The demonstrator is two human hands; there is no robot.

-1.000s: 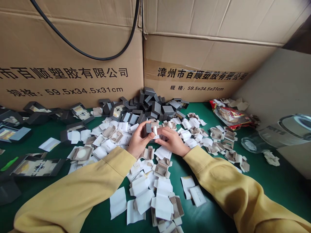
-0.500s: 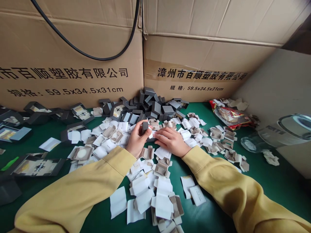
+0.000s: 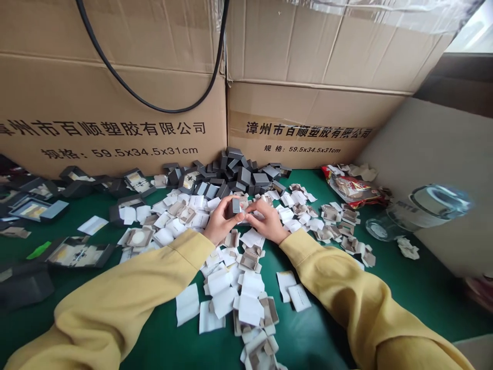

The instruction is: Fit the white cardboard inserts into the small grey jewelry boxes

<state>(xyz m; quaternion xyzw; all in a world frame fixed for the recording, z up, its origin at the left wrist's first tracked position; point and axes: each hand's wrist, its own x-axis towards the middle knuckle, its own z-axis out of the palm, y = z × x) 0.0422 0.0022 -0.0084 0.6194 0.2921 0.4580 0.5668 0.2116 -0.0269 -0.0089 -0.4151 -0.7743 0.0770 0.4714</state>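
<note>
In the middle of the table, my left hand [image 3: 219,225] is closed around a small dark grey box [image 3: 234,207], thumb in front and fingers behind. My right hand [image 3: 268,221] meets it from the right, its thumb and fingers pinched together at the box's side. What lies between those fingertips is too small to make out; a bit of white shows there. Under and around both hands are scattered folded white papers [image 3: 252,304] and small greyish card inserts [image 3: 251,258]. Behind them is a heap of dark grey boxes [image 3: 243,176].
Large cardboard cartons [image 3: 154,92] wall off the back, with a black cable [image 3: 169,110] hanging before them. Opened dark boxes [image 3: 79,253] lie at left. To the right are a red snack bag [image 3: 350,189], a tilted-looking clear glass [image 3: 396,218] and crumpled tissue [image 3: 407,248].
My right hand's fingers, earlier stretched flatter over the box's side, are now drawn up into a pinch. My left hand still grips the box. The whole view has shifted slightly.
</note>
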